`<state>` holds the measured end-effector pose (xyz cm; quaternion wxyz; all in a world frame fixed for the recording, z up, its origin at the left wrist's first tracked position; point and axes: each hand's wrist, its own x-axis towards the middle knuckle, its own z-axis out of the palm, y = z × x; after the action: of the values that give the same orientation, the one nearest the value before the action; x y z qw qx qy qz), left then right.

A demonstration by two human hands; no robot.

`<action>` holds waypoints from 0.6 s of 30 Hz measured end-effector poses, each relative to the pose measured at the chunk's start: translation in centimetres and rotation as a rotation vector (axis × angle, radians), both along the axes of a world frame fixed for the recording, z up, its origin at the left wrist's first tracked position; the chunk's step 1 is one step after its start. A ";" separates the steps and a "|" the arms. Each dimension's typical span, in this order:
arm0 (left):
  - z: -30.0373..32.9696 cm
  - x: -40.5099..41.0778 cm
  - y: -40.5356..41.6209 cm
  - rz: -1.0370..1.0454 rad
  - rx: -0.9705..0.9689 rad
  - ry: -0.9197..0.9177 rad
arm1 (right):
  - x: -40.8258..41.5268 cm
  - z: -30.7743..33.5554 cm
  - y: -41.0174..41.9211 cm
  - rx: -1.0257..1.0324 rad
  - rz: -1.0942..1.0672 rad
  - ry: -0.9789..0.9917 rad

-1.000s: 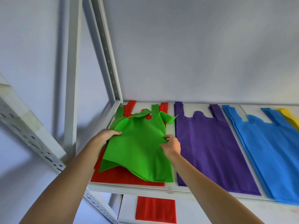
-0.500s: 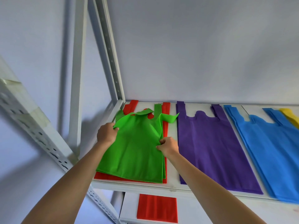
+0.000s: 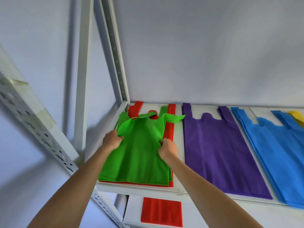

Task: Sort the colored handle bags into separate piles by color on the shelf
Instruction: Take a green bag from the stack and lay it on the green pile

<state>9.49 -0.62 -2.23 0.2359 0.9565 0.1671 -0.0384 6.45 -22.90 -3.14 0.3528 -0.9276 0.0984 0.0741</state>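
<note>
A green handle bag [image 3: 139,153] lies on top of red bags [image 3: 171,129] at the left end of the white shelf [image 3: 178,145]. My left hand [image 3: 112,139] pinches the bag's left edge below its handle. On the opposite edge my right hand [image 3: 167,148] grips the same bag. Its handles curl up at the back, and more green layers show beneath it. A purple pile [image 3: 217,148] lies to the right, then a blue pile [image 3: 279,153] and a yellow bag [image 3: 297,117] at the frame's edge.
Slotted white metal uprights [image 3: 118,63] stand at the shelf's back-left corner, with another post [image 3: 32,129] nearer on the left. A folded red bag [image 3: 162,211] lies on the lower shelf. A plain wall closes the back.
Both hands slid along the green bag's sides toward its handles and closed on the edges. The bag, lifted and skewed a second ago, now lies flatter and squarer over the red bags.
</note>
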 end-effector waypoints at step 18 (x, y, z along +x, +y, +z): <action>1.3 -0.1 0.3 0.105 -0.259 0.069 | -0.4 5.9 -3.4 0.898 0.029 0.376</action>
<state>9.35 -0.33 -0.95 0.3533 0.9061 0.2187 -0.0802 6.02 -26.27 2.72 0.6932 -0.6555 0.1057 0.2804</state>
